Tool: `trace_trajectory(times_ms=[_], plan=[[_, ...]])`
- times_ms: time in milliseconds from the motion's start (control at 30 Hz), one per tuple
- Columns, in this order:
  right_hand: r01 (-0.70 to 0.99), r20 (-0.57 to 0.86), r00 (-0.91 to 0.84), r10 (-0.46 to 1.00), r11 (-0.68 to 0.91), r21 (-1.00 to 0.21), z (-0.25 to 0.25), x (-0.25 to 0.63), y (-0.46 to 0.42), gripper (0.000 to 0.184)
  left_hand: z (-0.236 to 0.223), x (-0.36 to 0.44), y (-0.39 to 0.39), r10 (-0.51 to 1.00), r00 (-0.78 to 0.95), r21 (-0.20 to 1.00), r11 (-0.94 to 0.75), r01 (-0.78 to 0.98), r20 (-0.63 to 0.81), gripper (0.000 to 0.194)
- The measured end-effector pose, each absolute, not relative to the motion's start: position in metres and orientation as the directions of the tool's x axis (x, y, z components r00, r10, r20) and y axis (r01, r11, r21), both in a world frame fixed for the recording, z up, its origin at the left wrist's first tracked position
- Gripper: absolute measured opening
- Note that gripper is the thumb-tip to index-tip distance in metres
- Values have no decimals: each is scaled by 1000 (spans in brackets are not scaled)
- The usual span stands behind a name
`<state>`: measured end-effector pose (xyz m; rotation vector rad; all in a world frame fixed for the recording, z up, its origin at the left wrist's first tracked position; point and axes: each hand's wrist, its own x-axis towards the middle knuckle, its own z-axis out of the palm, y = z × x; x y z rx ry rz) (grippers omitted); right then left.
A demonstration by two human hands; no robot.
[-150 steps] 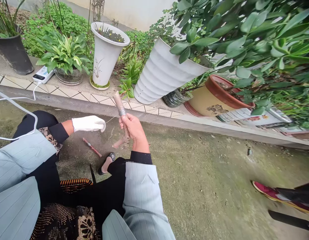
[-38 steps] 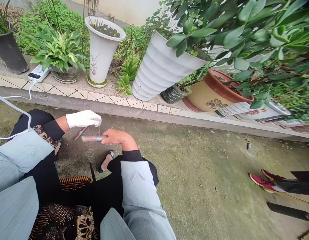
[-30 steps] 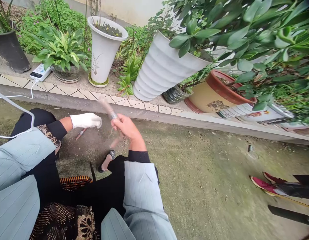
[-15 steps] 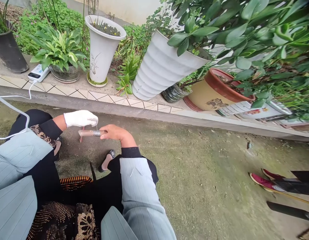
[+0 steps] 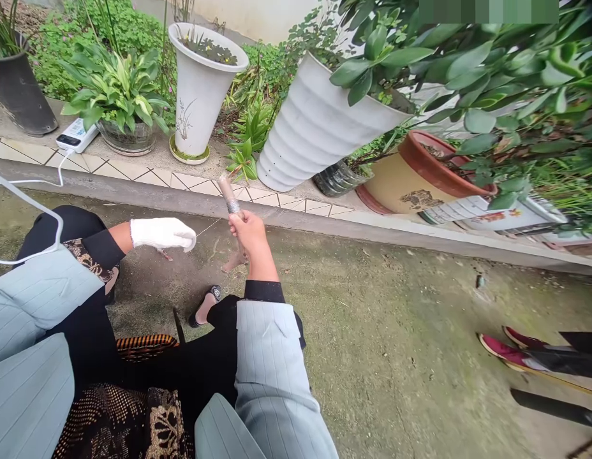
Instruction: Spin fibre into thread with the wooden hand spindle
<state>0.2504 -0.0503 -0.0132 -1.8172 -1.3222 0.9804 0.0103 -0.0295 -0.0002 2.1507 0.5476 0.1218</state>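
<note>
My left hand (image 5: 164,234), in a white knitted glove, is closed on the end of a thin wire (image 5: 208,227). The wire runs taut across to a pale wooden stick (image 5: 224,186). My bare right hand (image 5: 249,229) grips that stick around its middle, with the far end tilted up and to the left. Just above my right fingers, several turns of silvery wire (image 5: 233,207) wrap the stick. Below the fist a brownish part (image 5: 235,261) shows, which seems to be the stick's lower end; my hand hides how they join.
A tiled ledge (image 5: 200,185) ahead carries potted plants, among them a white flared pot (image 5: 200,95) and a ribbed white pot (image 5: 319,127). A white power bank (image 5: 77,136) with a cable lies there. Another person's red shoes (image 5: 509,350) are at right. An orange-black striped seat (image 5: 145,347) is below me.
My right hand has moved right and up, turning the stick from lying level to nearly upright. My left hand has shifted slightly right, and the wire now stretches sideways between both hands.
</note>
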Motion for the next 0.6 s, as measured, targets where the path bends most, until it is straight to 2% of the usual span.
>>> trace_trajectory(times_ms=[67, 133, 200, 233, 267, 333, 400, 433, 500, 567, 600], plan=[[700, -183, 196, 963, -269, -661, -14, 247, -51, 18, 1, 10, -27, 328, 935, 807, -513, 294, -132, 24], [864, -207, 143, 968, -223, -451, -13, 241, -54, 20, 1, 8, -24, 300, 946, 803, -529, 275, -127, 24], [936, -302, 20, 953, -124, -331, -13, 236, -58, 17, 2, 5, -21, 333, 936, 783, -549, 293, -117, 27], [945, -381, -75, 921, -56, -323, -12, 232, -60, 15, 3, 4, -20, 362, 926, 768, -560, 312, -112, 28], [934, -475, -191, 859, 11, -356, -10, 230, -63, 12, 3, 3, -18, 392, 914, 751, -570, 333, -107, 29], [843, -612, -450, 651, 84, -531, -3, 226, -70, 9, 2, 2, -15, 451, 888, 727, -579, 369, -91, 28], [671, -577, -660, 481, 31, -741, 6, 225, -76, 11, -2, 1, -12, 494, 867, 748, -549, 372, -69, 28], [573, -506, -709, 492, -17, -819, 11, 228, -78, 15, -5, 2, -12, 521, 851, 775, -513, 370, -61, 29], [376, -317, -646, 695, -72, -924, 19, 236, -79, 24, -12, 4, -12, 558, 825, 828, -422, 369, -84, 33], [220, -145, -366, 919, -66, -973, 21, 248, -75, 27, -18, 7, -15, 534, 831, 850, -358, 386, -153, 38], [185, -98, -212, 972, -59, -981, 19, 254, -72, 27, -21, 8, -17, 500, 846, 849, -353, 393, -184, 39]])
